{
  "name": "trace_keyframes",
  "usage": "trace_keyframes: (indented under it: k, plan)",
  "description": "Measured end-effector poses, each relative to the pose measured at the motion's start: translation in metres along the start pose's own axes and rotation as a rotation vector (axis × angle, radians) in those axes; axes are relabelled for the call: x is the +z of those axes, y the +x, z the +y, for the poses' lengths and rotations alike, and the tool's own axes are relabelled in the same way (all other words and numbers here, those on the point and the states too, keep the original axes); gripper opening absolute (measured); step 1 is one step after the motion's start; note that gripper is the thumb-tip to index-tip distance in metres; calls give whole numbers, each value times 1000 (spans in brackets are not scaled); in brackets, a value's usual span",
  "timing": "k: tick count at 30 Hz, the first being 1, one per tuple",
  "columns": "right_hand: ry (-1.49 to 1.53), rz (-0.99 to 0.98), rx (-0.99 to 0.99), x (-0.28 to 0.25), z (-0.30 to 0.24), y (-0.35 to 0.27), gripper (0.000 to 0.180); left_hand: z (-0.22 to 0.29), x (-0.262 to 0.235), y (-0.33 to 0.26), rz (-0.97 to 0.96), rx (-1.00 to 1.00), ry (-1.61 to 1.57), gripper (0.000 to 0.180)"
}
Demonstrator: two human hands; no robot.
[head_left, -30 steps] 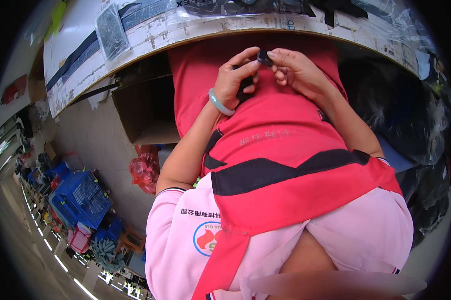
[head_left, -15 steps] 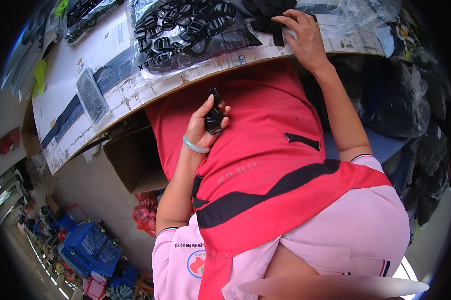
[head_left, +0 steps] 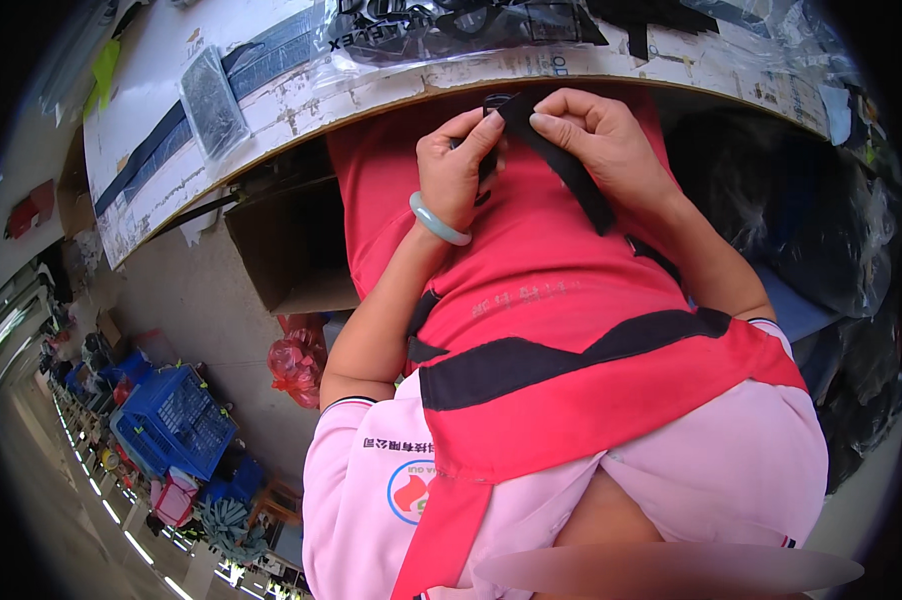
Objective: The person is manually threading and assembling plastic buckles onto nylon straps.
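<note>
In front of the red apron, just below the table edge, my two hands are close together. My left hand (head_left: 448, 178), with a pale green bangle at its wrist, is closed around black plastic buckles (head_left: 495, 102), partly hidden by the fingers. A strip of black webbing (head_left: 573, 178) meets the top buckle and hangs down beneath my right hand (head_left: 606, 145). The right thumb and fingers pinch this webbing near its upper end. Whether the webbing passes through the buckle cannot be made out.
On the worn white table (head_left: 301, 140) lies a clear plastic bag (head_left: 451, 45) of black buckles. Left of it is a small clear-wrapped packet (head_left: 214, 105); more black webbing (head_left: 661, 15) lies at right. An open cardboard box (head_left: 291, 245) stands below, and blue crates (head_left: 181, 420) are at lower left.
My right hand has come down from the tabletop with a webbing strip and met my left hand. The left hand has risen slightly with the buckles. The view has shifted, showing less of the tabletop.
</note>
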State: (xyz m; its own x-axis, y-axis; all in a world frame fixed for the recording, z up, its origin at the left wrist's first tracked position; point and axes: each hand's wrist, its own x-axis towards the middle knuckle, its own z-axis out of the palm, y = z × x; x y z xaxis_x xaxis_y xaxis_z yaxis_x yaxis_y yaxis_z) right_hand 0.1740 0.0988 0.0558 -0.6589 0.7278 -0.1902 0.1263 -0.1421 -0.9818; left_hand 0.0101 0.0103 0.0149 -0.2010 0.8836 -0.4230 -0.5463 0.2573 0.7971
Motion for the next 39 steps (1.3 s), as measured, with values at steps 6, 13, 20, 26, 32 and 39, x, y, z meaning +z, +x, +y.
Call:
trace_keyframes:
  k: [6,13,20,26,32,39]
  plan:
    - [355,-75,384,12,8,-1,17,-7,-4,-3,63,140,108,18]
    - [554,-7,331,22,13,2,20,-21,-8,9,107,652,442,18]
    - [547,-30,272,15,25,13,27,-15,-20,16,-43,939,785,22]
    - [366,14,130,11,38,14,19,0,-19,2,-81,-162,-171,25]
    - [158,108,-249,23,28,4,16,1,-6,2,12,-114,-57,18]
    - [38,39,15,8,9,0,13,-12,-9,1,114,266,221,11]
